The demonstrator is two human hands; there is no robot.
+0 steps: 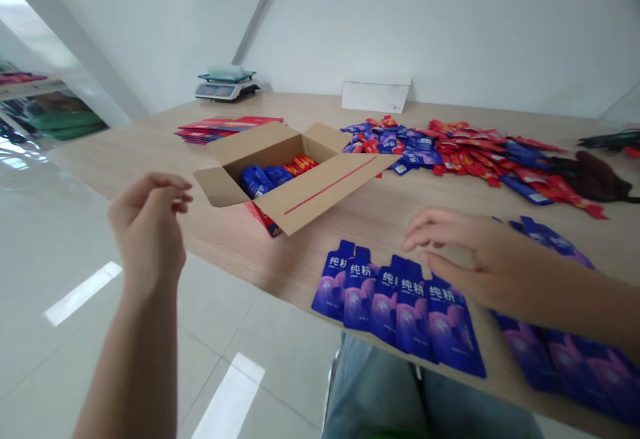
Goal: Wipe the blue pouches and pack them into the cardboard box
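Note:
My left hand (150, 226) is raised over the table's left edge, beside the box, with its fingers curled in and nothing visible in them. My right hand (450, 246) hovers palm down just above a row of overlapping purple-blue pouches (383, 299), its thumb and fingers apart and holding nothing. A second spread of the same pouches (565, 352) lies partly hidden under my right forearm. Ahead, between my hands, stands an open cardboard box (330, 186) with its flaps folded out. Inside it sit blue packets (257, 180) and orange-red packets (301, 163).
Loose red and blue packets (465, 152) are heaped across the back right of the table (295, 259). Flat red cartons (223, 128) lie stacked behind the box. A scale (227, 87) and a white box (376, 96) stand toward the wall. A dark cloth-like item (590, 174) lies at right.

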